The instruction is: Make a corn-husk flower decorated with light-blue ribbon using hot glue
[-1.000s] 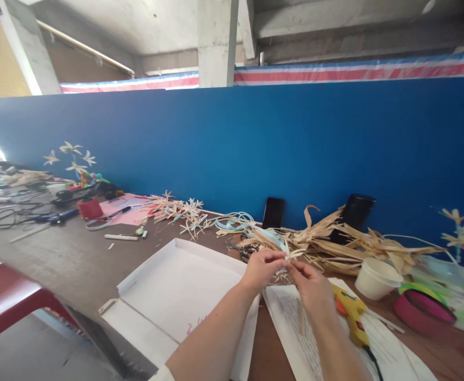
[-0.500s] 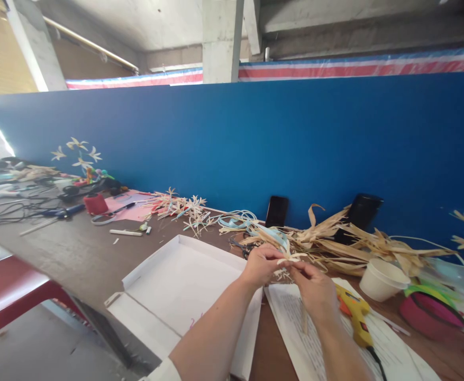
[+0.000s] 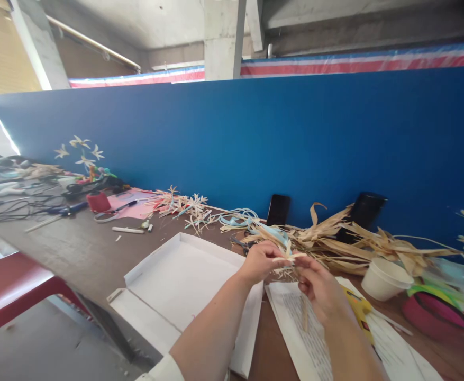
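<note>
A small pale flower (image 3: 289,257) with narrow pointed petals is held up between my two hands, above the table. My left hand (image 3: 262,260) pinches it from the left, fingers closed. From the right, my right hand (image 3: 314,277) has its thumb and fingertips closed at the petals on that side. Both forearms reach in from below, the left one crossing a white open box (image 3: 200,275). Under my right hand lie printed sheets (image 3: 291,312) with a thin tan stick (image 3: 305,313) on them. A yellow glue gun (image 3: 358,307) is partly hidden behind my right forearm.
Dried husk strips (image 3: 327,235) lie along the blue partition (image 3: 216,137), where a phone (image 3: 278,209) leans. A white cup (image 3: 386,278) and a magenta tape roll (image 3: 434,315) stand at right. Finished flowers (image 3: 196,209) are piled farther left. A red chair (image 3: 13,286) is beside the table.
My right hand has turned slightly, and its fingers have shifted at the flower's right petals. My right forearm now covers more of the glue gun. The left hand keeps its pinch.
</note>
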Action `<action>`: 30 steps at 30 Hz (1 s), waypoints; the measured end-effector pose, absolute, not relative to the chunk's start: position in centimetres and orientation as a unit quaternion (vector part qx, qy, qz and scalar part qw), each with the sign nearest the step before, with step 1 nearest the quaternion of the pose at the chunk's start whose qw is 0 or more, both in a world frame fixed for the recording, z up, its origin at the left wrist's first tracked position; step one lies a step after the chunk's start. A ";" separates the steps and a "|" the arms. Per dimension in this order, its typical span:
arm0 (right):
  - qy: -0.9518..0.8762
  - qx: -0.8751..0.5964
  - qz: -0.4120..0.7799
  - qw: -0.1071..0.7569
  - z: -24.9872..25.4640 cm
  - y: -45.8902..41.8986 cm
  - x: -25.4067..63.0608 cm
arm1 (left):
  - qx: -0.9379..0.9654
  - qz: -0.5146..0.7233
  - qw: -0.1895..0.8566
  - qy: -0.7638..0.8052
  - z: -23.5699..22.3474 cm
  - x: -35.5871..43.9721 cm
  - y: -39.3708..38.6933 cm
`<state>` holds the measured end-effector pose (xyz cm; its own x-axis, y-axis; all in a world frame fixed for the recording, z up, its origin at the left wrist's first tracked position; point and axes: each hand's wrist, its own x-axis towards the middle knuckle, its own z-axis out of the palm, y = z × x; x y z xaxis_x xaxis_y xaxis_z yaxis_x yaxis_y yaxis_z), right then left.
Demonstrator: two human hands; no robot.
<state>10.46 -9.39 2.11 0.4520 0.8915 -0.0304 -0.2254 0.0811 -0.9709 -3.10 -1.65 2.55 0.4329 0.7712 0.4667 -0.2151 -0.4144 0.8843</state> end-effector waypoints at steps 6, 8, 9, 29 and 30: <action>-0.236 -0.503 0.419 0.718 2.6 -9.8 11.9 | 0.721 0.465 0.473 0.198 2.3 -3.0 -1.6; -0.253 -0.487 0.450 0.705 2.9 -10.0 11.8 | 0.733 0.453 0.470 0.192 2.2 -3.0 -1.7; -0.264 -0.481 0.471 0.690 3.1 -10.1 11.7 | 0.738 0.446 0.471 0.185 2.2 -3.1 -1.7; -0.425 -0.539 0.486 0.542 3.5 -11.2 11.7 | 0.763 0.250 0.572 0.169 2.2 -3.7 -2.2; -0.421 -0.538 0.490 0.542 3.5 -11.2 11.7 | 0.762 0.247 0.574 0.169 2.2 -3.7 -2.3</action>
